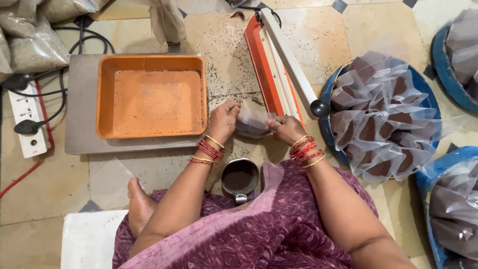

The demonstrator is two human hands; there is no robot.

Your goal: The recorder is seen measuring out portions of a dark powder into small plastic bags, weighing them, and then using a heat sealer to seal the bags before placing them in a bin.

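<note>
The left hand [223,119] and the right hand [285,127] together grip a small clear plastic pouch [252,124] with a dark brown filling, each hand pinching one side of it. The pouch is held just above the tiled floor [378,30], right beside the near end of an orange heat sealer [271,69] whose white arm stands raised. Near the person's lap, a small steel cup [240,177] with dark powder sits on the floor. To the left, an orange tray [152,97] rests on a flat grey scale platform [79,124], with a white power strip [27,119] further left. To the right, a blue tub [328,94] is piled with filled clear pouches [383,114] of the same brown stuff. Dark specks lie scattered over the floor around the sealer.
</note>
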